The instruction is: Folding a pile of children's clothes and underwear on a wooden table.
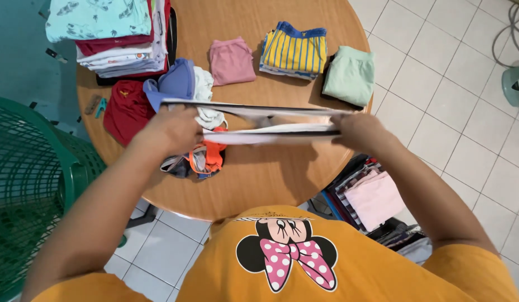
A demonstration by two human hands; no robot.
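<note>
My left hand (173, 130) and my right hand (360, 130) each grip one end of a white garment with dark edges (270, 131), stretched flat between them above the round wooden table (259, 179). The garment is folded into a long, thin band. Under my left hand lies a small heap of unfolded clothes: an orange and grey piece (203, 161), a white piece (206, 112) and a blue one (173, 84).
Folded piles sit on the far side: a tall stack (117, 39) at the left, a pink piece (231, 60), a yellow striped stack (294, 51), a mint-green piece (350, 75), a dark red garment (127, 110). A green basket (30, 184) stands left; more clothes (371, 196) lie at right.
</note>
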